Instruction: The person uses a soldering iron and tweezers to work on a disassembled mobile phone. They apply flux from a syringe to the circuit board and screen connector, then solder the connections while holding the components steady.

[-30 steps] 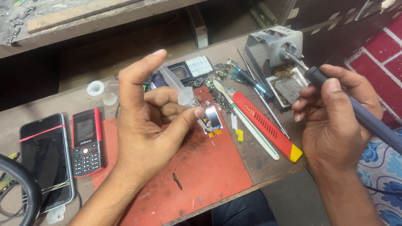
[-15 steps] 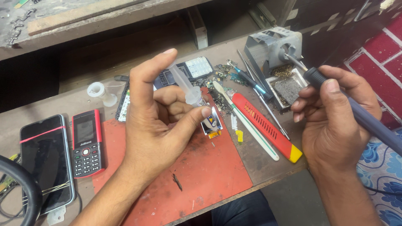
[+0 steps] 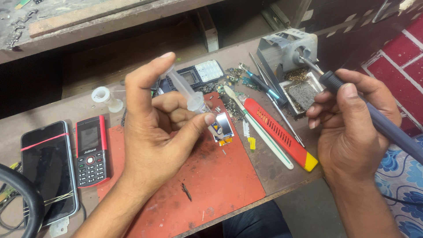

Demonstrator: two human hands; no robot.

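Syringe (image 3: 187, 90), clear plastic: held above the red mat (image 3: 207, 176), clamped in the left hand (image 3: 154, 132) between thumb and curled fingers, index finger raised straight toward 12 o'clock. Its nozzle end slants toward 4 o'clock and is partly covered by the thumb tip; the contents cannot be made out.

Small display module (image 3: 224, 128): lies on the mat just beyond the thumb, at 3 o'clock from the left hand, its near edge hidden by the thumb.

Soldering iron (image 3: 374, 117), dark handle: gripped in the right hand (image 3: 352, 128), fingers closed round the handle; the tip points toward 11 o'clock, into the grey stand (image 3: 286, 50). The handle's rear runs out of view at 4 o'clock.

Hands: well apart, left at centre, right at 3 o'clock.

Table (image 3: 264, 48), other items: red utility knife (image 3: 275, 132) and white-handled brush (image 3: 257, 128) between the hands; red keypad phone (image 3: 91, 150) and black smartphone (image 3: 46, 169) at 9 o'clock, the latter bound with a band; dismantled phone shell (image 3: 200, 74) at 12 o'clock, partly behind the left hand; small loose parts near it, too small to identify.
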